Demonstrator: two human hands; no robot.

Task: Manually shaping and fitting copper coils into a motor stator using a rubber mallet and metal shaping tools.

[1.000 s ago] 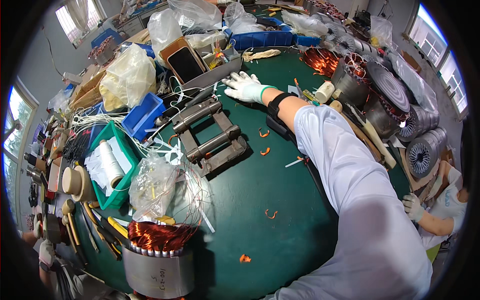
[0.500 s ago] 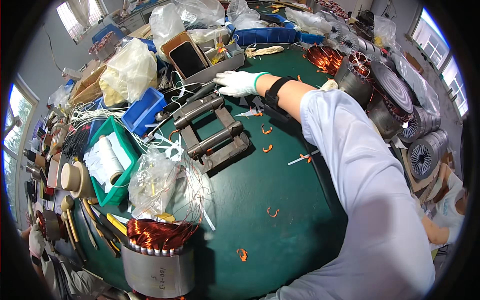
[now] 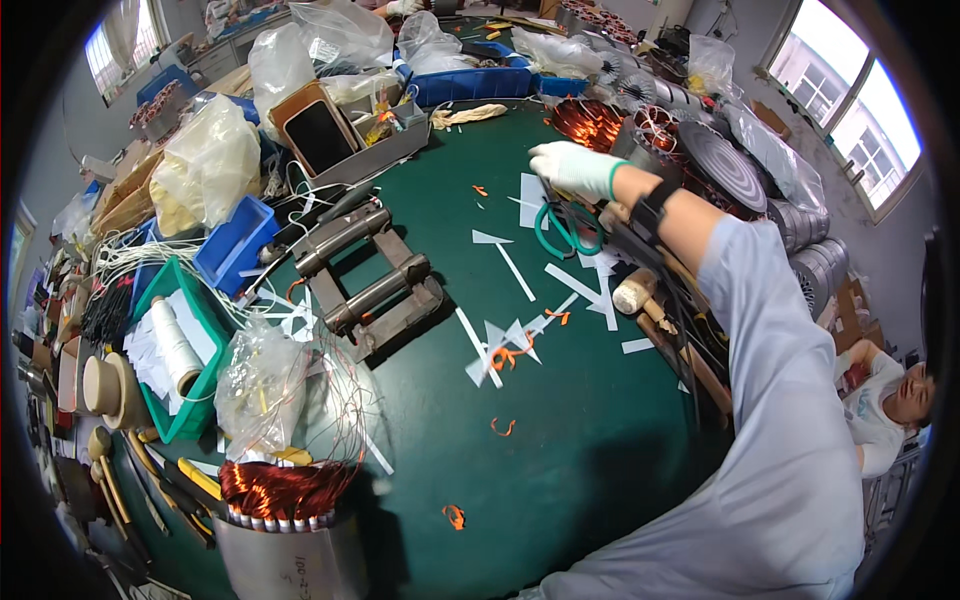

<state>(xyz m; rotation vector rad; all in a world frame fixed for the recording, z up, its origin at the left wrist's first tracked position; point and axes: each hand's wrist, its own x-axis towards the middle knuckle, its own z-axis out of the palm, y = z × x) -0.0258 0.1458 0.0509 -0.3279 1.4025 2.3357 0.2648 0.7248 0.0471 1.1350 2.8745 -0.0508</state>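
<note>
My right arm reaches far across the green table, and my right hand (image 3: 578, 168), in a white glove, is at the back right. Its fingers bend downward and their undersides are hidden, so a grip cannot be made out. Right below the fingers is a pair of green-handled scissors (image 3: 570, 232), its blades partly covered by the hand. White paper slips (image 3: 515, 272) and orange scraps (image 3: 503, 427) lie toward me. Beside my forearm are a pale-headed mallet (image 3: 634, 292) and other tools. My left hand is out of view.
A steel frame of bars (image 3: 375, 285) lies left of centre. A stator with copper windings (image 3: 290, 545) stands near left. A green bin (image 3: 205, 400), blue bin (image 3: 235, 245) and grey box (image 3: 385, 150) line the left and back. More stators (image 3: 650, 140) and one person (image 3: 880, 420) are at right.
My right hand has moved right, away from the grey box. The view has shifted. Scissors, mallet and more paper slips now show, and slips and orange scraps lie in mid-table.
</note>
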